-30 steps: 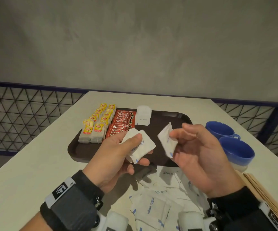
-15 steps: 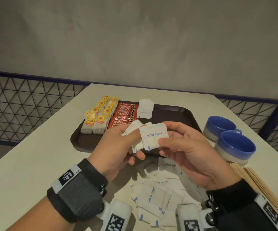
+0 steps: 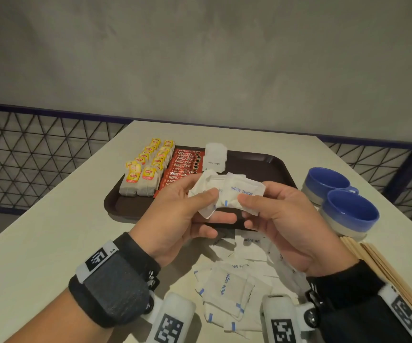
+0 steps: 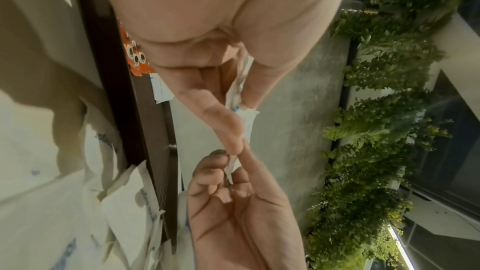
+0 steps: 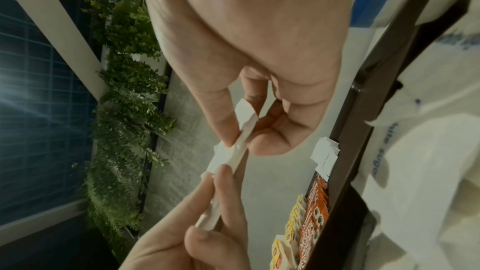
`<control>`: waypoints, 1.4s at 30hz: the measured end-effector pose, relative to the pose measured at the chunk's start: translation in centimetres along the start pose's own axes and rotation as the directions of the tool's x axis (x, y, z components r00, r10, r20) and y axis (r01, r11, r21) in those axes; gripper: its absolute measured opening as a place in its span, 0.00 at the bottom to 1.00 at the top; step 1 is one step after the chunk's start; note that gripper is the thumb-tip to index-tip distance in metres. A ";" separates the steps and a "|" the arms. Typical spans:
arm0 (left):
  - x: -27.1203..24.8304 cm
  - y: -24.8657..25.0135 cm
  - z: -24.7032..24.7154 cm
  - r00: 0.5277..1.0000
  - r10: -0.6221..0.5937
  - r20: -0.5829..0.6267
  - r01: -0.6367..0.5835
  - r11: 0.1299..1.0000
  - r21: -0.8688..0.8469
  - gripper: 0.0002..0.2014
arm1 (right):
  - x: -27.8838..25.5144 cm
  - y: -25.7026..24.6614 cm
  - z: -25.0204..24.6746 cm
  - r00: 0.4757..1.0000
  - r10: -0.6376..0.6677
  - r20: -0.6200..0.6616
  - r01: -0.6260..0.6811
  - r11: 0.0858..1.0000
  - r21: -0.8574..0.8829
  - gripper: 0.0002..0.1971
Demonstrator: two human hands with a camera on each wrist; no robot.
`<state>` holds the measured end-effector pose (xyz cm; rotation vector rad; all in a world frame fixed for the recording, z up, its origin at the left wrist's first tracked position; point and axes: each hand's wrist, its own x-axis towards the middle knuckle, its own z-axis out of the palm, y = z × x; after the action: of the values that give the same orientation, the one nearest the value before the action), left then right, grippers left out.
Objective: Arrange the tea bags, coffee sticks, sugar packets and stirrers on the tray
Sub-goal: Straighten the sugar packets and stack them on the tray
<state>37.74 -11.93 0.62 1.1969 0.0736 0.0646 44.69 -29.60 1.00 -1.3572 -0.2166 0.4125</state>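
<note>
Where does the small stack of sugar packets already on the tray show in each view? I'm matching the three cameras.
Head: sugar stack at the tray's far edge, right of the coffee sticks.
Left wrist: left of centre, below the orange sticks, partly hidden by the left hand.
Right wrist: right of centre, above the sticks.
Shared landmark: the coffee sticks beside it.

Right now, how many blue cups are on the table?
2: the near cup and the far cup, touching, right of the tray. None seems hidden.

tray's right half [image 3: 262, 167] bare, cups [image 3: 348, 214] alongside
</note>
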 end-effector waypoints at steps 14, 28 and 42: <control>0.2 -0.3 -0.2 1.000 -0.001 0.015 0.000 0.995 0.100 0.17 | -0.2 0.1 0.3 0.998 -0.041 0.051 0.046 0.994 -0.101 0.12; 1.2 0.2 -1.5 0.990 -0.023 -0.142 0.009 0.995 -0.097 0.15 | -0.9 -1.8 0.0 0.997 -0.017 -0.073 -0.003 0.963 -0.270 0.07; 2.5 0.7 -3.5 0.970 -0.059 -0.235 0.005 0.974 -0.225 0.19 | 13.2 -6.1 2.0 1.000 -0.023 -0.011 -0.004 0.285 -0.959 0.04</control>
<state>39.88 -8.19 -0.12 0.9585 0.2925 0.1851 56.88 -23.36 6.26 -2.6090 -0.5158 0.2218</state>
